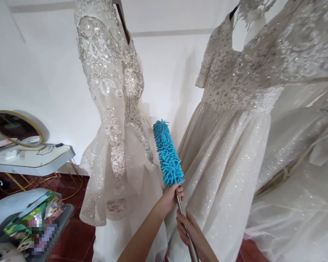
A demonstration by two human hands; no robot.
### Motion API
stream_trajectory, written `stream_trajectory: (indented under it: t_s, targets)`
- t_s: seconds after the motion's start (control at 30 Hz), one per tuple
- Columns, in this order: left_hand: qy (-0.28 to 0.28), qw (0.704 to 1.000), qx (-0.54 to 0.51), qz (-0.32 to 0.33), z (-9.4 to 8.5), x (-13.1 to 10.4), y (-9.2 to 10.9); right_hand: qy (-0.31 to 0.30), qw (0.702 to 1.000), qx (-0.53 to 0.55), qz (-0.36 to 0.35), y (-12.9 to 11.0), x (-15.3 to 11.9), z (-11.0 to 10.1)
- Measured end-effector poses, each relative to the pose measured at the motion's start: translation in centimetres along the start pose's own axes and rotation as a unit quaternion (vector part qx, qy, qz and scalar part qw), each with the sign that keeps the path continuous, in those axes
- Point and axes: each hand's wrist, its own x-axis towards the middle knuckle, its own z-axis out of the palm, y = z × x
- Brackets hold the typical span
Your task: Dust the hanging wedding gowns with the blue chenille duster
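A duster (168, 154) with a blue, shaggy chenille head and a metal pole is held upright, leaning a little to the left, between two hanging gowns. My left hand (171, 196) is closed round the pole just under the blue head. Lower down, my right hand (186, 226) wraps the same pole with its fingers. To the left hangs a beaded, long-sleeved white gown (109, 91); the duster's head is close to its skirt, and I cannot tell whether they touch. On the right hangs a short-sleeved sequinned gown (224, 127) with a glittering skirt.
More white gowns (297, 153) crowd the far right. At the left, a white dressing table (43, 163) with gold legs carries a round mirror (16, 127). A grey chair (19, 203) in front of it holds colourful packages. The floor (76, 218) has red tiles.
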Motion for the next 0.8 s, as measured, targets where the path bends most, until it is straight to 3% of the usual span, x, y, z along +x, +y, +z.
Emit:
stream_trajectory:
  t_s: [0.13, 0.27, 0.47, 0.8]
  targets:
    - [-0.012, 1.0, -0.002, -0.018, -0.8, -0.3, 0.7, -0.012, 1.0, -0.022, 0.003, 0.4, 0.5, 0.2]
    - [0.035, 0.997, -0.034, -0.056, -3.0, 0.5, -0.1, 0.003, 1.0, -0.013, 0.027, 2.3, 1.7, -0.1]
    - [0.16, 0.977, -0.094, -0.102, -6.6, 1.5, -3.0, 0.029, 0.997, -0.004, 0.073, 5.7, 3.1, -0.8]
    - [0.219, 0.96, -0.089, -0.15, -10.4, 1.5, -8.2, 0.038, 0.99, 0.011, 0.132, 10.4, 2.3, -2.8]
